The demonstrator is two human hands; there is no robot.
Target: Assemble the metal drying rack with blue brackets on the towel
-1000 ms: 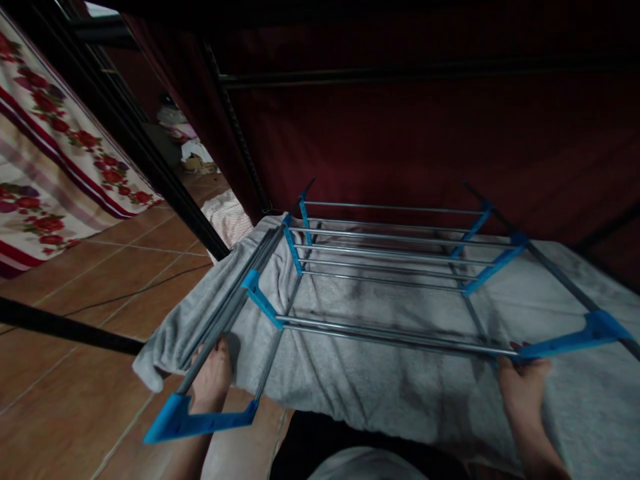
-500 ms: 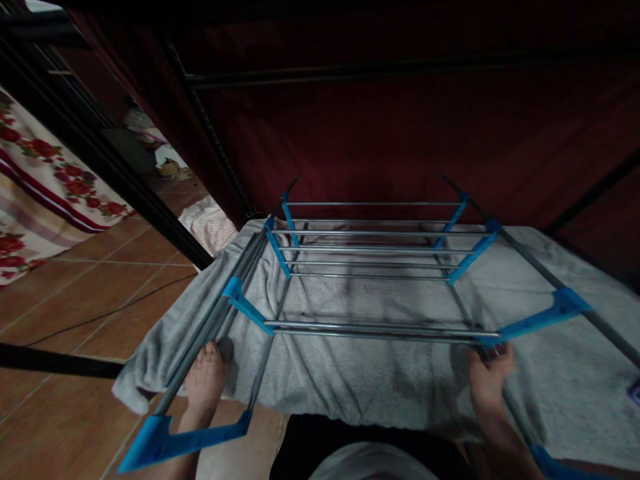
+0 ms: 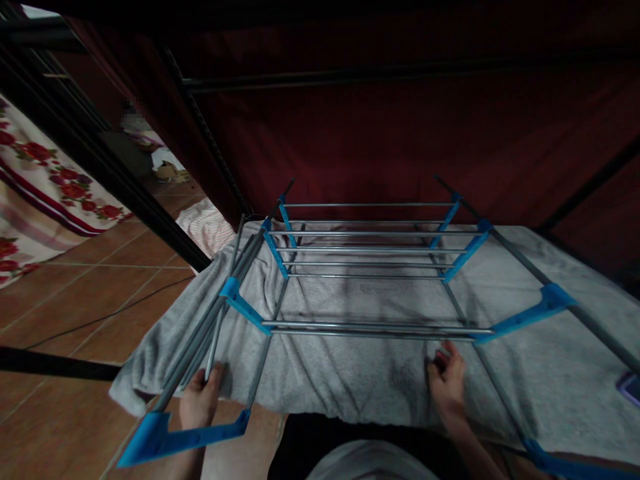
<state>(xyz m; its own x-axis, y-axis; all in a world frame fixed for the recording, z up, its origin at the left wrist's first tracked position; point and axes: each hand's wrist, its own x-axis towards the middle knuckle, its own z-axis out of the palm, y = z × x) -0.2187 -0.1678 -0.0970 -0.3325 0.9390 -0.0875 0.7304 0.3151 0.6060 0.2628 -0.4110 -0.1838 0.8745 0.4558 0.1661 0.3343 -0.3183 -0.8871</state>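
A rack frame of grey metal tubes and blue plastic brackets point(image 3: 545, 303) lies on a grey blanket point(image 3: 350, 380). At its left side, my left hand point(image 3: 200, 400) grips the near end of a loose grey tube point(image 3: 215, 343), which is tilted away from several other tubes point(image 3: 200, 340) lying together there. Just below the right end of the nearest crossbars point(image 3: 370, 328), my right hand point(image 3: 447, 380) has its fingers curled together; whether anything small is between them cannot be made out.
A dark red curtain point(image 3: 375, 147) hangs behind the blanket. Black metal posts point(image 3: 115, 167) cross the left side. Beyond are floral cloth point(image 3: 75, 180), a striped cloth point(image 3: 207, 223) and a cable point(image 3: 125, 309) on the tiled floor. A purple-edged object point(image 3: 629, 387) lies at the right edge.
My left hand has lifted one tube away from the others. My right hand has moved left, off the blue bracket at the crossbars' end.
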